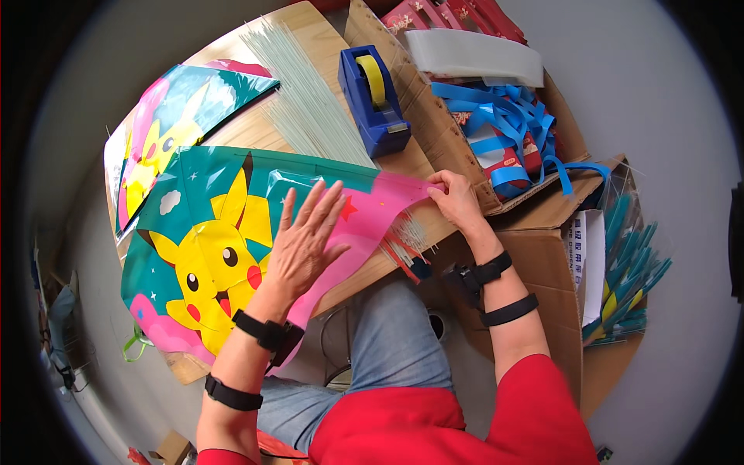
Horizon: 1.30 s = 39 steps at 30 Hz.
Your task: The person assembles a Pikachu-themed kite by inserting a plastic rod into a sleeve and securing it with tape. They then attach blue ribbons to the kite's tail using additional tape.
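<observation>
A kite sheet (205,256) with a yellow cartoon creature on teal, edged in pink, is spread over the near part of the wooden table. My left hand (306,240) is over its middle with the fingers stretched and spread. Whether the palm presses on the sheet or hovers just above, I cannot tell. At the sheet's right end, my right hand (456,200) pinches the pink tip between thumb and fingers. Pale thin rods (306,85) lie in a loose bundle behind the sheet. Beside them stands a blue tape dispenser (374,116) with yellow tape.
More printed kite sheets (167,128) lie at the table's far left. To the right, an open cardboard box (418,101) holds blue ribbon (504,128) and a white plastic roll (477,56). A nearer box (539,271) holds teal rolled pieces (628,263). Short sticks (407,236) lie by the table edge.
</observation>
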Motion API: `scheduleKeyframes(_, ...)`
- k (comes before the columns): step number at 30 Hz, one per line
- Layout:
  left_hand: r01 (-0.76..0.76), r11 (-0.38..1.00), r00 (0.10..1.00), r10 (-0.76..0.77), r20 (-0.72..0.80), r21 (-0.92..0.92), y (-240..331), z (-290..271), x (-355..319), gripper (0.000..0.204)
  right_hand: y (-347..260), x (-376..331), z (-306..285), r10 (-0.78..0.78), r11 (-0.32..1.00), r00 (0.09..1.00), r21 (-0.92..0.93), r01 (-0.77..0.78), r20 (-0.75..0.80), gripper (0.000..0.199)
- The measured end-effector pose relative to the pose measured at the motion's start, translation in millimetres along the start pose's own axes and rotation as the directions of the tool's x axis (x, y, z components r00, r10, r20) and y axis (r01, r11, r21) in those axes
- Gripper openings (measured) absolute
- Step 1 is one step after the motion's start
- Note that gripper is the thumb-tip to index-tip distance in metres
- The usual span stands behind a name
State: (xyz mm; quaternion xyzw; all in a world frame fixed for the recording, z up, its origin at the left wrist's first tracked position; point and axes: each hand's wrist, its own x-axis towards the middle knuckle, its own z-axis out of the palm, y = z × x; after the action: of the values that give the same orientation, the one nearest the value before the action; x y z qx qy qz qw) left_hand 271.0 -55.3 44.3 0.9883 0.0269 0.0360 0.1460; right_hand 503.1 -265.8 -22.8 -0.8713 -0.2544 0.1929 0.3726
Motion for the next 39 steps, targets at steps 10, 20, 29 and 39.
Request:
scheduleKeyframes(10, -0.085, 0.996, 0.993, 0.083, 0.088, 0.016, 0.7, 82.3, 68.6, 0.088, 9.1, -5.3, 27.9, 0.257, 0.936, 0.953, 0.285, -0.205, -0.158, 0.025)
scheduleKeyframes(20, -0.078, 0.997, 0.990, 0.078, 0.116, 0.000, 1.1, 80.3, 72.6, 0.089, -7.2, -13.0, 33.2, 0.279, 0.955, 0.921, 0.178, -0.236, -0.272, 0.021)
scheduleKeyframes(29, -0.082, 0.996, 0.996, 0.083, 0.032, -0.032, 0.1, 63.0, 64.1, 0.088, -25.2, -33.4, 32.6, 0.170, 0.978, 0.925, 0.176, -0.115, -0.339, 0.028)
scheduleKeyframes(39, 0.538, 0.843, 0.829, -0.534, -0.166, -0.020, -67.3, -10.9, -196.7, 0.063, -110.3, -114.1, 91.1, -0.598, 0.745, 0.797, -0.305, 0.593, 0.087, 0.056)
